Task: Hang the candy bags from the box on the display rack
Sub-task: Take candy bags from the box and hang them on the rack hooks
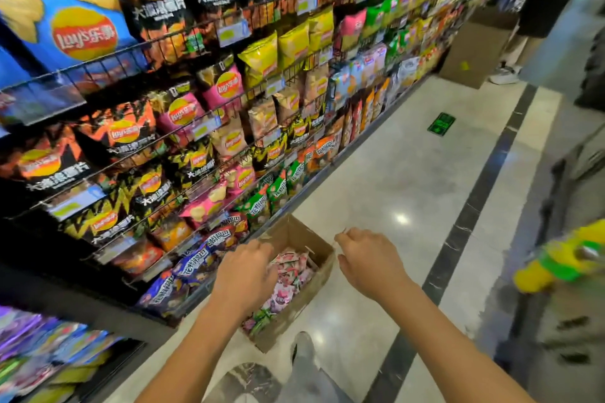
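Observation:
An open cardboard box (322, 267) stands on the floor against the foot of the display rack (183, 39). Pink and green candy bags (289, 278) fill it. My left hand (245, 271) hovers over the box's left side, its fingers bent down toward the bags, and I see no bag in its grip. Above the box's right edge is my right hand (370, 258), with loosely curled fingers that hold nothing. The rack's wire shelves are packed with chip and snack bags.
A polished floor aisle (409, 173) runs ahead with a green floor sticker (441, 124). A second cardboard box (474, 52) and a standing person (537, 10) are at the far end. A blurred yellow-green item (563, 262) is at the right. My shoe (302, 347) is beside the box.

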